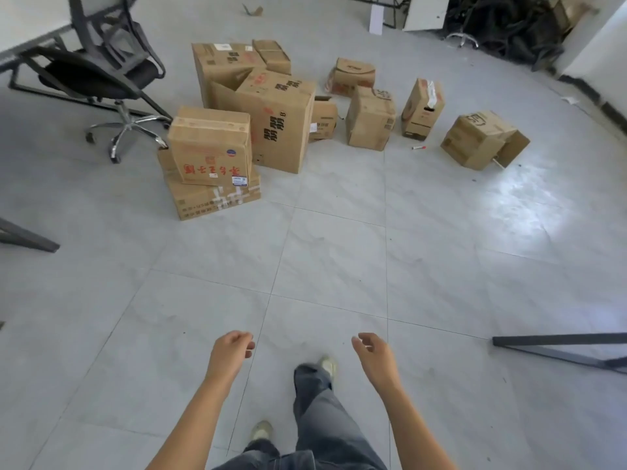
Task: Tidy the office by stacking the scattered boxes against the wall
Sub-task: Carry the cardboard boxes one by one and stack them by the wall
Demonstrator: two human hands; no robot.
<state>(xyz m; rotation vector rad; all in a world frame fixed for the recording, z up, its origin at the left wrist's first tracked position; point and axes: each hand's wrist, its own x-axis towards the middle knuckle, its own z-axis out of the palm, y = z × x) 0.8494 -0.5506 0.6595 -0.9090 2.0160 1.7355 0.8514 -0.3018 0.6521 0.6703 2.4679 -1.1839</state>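
Note:
Several brown cardboard boxes lie scattered on the grey tiled floor ahead. A box with red characters [210, 147] rests on a flatter taped box [217, 200]. Behind them stands a large box with black print [278, 120] and a tall open box [220, 69] with a small box [273, 56] on it. To the right are a medium box [371, 118], a narrow upright box [422, 108] and a tipped box [483, 140]. My left hand [232, 351] and my right hand [375, 354] hang low in front of me, fingers loosely curled, holding nothing, well short of the boxes.
A black office chair [112, 72] stands left of the boxes beside a white desk [23, 25]. Dark desk legs [559, 347] jut in at the right and left edges. A tangle of black cables [509, 25] lies at the back right. A small red marker [419, 148] lies on the floor.

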